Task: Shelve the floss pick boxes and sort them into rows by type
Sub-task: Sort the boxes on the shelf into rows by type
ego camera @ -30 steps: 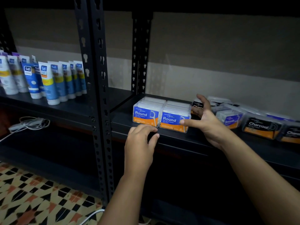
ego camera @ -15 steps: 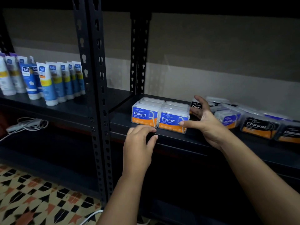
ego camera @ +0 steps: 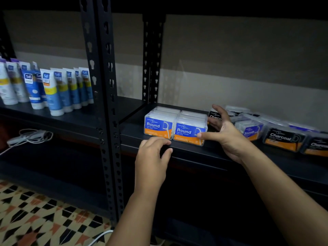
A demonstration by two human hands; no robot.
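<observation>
Both hands (ego camera: 188, 144) seemingly unmoved at Round boxes (ego camera: 175, 127).

Your one head camera looked forward and slightly down, close to the shelf (ego camera: 204, 153), level with its boxes (ego camera: 174, 127), floor (ego camera: 35, 219) lower left.

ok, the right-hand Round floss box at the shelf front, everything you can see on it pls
The right Round box is a clear, plastic-looking case with a blue-and-orange label reading "Round Dental Flosser" and a floss pick drawing. It stands upright at the front of the dark shelf, side by side with the left Round box, more clear boxes lined up behind it. The right hand reaches around its right end, thumb tip on the front corner. The left hand is not touching it.
</observation>
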